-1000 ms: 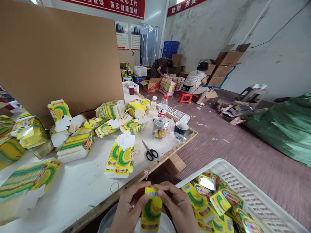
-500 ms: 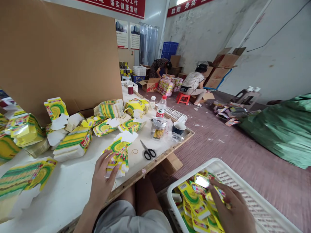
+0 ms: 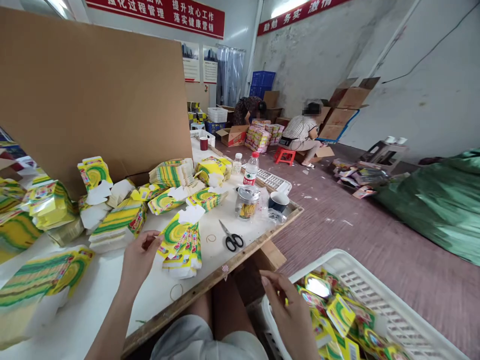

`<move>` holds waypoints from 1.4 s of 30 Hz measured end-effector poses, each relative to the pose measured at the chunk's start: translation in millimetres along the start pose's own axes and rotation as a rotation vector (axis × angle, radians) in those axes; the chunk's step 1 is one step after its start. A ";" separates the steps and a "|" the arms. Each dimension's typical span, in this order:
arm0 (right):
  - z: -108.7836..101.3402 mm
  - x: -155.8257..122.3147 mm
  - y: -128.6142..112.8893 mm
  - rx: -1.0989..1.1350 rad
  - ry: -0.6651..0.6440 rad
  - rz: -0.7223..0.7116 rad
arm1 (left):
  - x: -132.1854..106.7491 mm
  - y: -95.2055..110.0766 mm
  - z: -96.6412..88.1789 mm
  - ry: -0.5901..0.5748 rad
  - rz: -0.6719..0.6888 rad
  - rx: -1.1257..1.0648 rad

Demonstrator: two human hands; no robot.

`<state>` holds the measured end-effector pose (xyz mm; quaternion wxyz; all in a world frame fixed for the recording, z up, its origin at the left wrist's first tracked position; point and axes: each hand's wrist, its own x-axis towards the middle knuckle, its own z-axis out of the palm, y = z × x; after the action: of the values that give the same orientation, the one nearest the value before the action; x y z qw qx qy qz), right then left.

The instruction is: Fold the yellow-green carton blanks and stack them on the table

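Note:
My left hand (image 3: 138, 260) reaches over the white tabletop and pinches the edge of the top flat carton of a small stack of yellow-green flat cartons (image 3: 180, 246). My right hand (image 3: 290, 312) hovers with fingers loosely apart over the near rim of a white plastic basket (image 3: 378, 287). Nothing shows in that hand. The basket holds several folded yellow-green boxes (image 3: 339, 315).
Black scissors (image 3: 231, 239), a glass jar (image 3: 246, 202), a dark mug (image 3: 278, 202) and a water bottle (image 3: 251, 169) stand near the table's right end. More carton stacks (image 3: 116, 222) lie along a big cardboard sheet (image 3: 93, 95). Two people work at the back. Green sacks (image 3: 435, 200) lie on the floor.
One second ago both hands held a folded box. The right hand put it in the basket and has drawn back to the rim; the left hand reached the carton stack and now pinches its top sheet.

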<state>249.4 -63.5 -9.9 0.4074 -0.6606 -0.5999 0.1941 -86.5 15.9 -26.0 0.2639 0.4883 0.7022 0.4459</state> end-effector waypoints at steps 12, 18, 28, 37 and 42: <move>55.7 -29.2 -45.6 0.244 -0.162 -0.285 | -122.8 71.9 46.4 -0.426 -0.117 -0.586; 48.0 -29.5 -43.4 0.281 -0.186 -0.068 | -130.1 68.7 48.9 -0.393 -0.144 -0.570; 50.4 -37.6 -46.6 0.688 -0.188 0.155 | -142.9 37.2 65.9 -0.752 -0.562 -0.876; 43.1 -40.2 -37.5 0.525 -0.022 0.124 | -139.3 43.4 75.9 -0.694 -0.678 -0.995; 44.8 -39.4 -26.2 0.459 -0.275 0.139 | -137.2 40.4 78.6 -0.601 -0.511 -0.846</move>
<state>191.3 -88.6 -25.4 0.4471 -0.5579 -0.5431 0.4404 47.7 -76.4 -35.5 0.7234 0.2603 0.4527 0.4517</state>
